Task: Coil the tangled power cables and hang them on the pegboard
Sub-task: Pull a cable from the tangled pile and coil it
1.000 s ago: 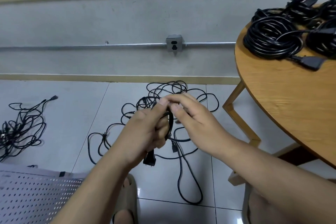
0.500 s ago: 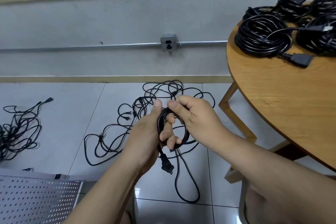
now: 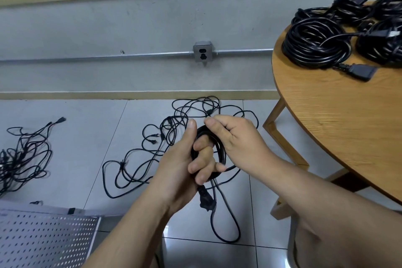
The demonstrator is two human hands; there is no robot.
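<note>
My left hand (image 3: 185,163) grips a small coil of black power cable (image 3: 218,148), fingers curled through the loop. The cable's plug (image 3: 206,199) hangs just below that hand. My right hand (image 3: 237,139) pinches the top of the same coil, thumb and fingers closed on the cable. The cable's loose length (image 3: 226,224) trails down to the tiled floor. Behind my hands a tangle of thin black cables (image 3: 169,135) lies on the floor. A perforated metal pegboard (image 3: 43,237) lies at the bottom left.
A round wooden table (image 3: 339,119) at the right carries several coiled black cables (image 3: 315,43). Another cable tangle (image 3: 21,154) lies on the floor at far left. A metal wall outlet (image 3: 203,51) sits on a conduit along the grey wall.
A loop has formed in my left hand as my right hand brought the cable round to the top of the coil. The plug now hangs lower below my left hand.
</note>
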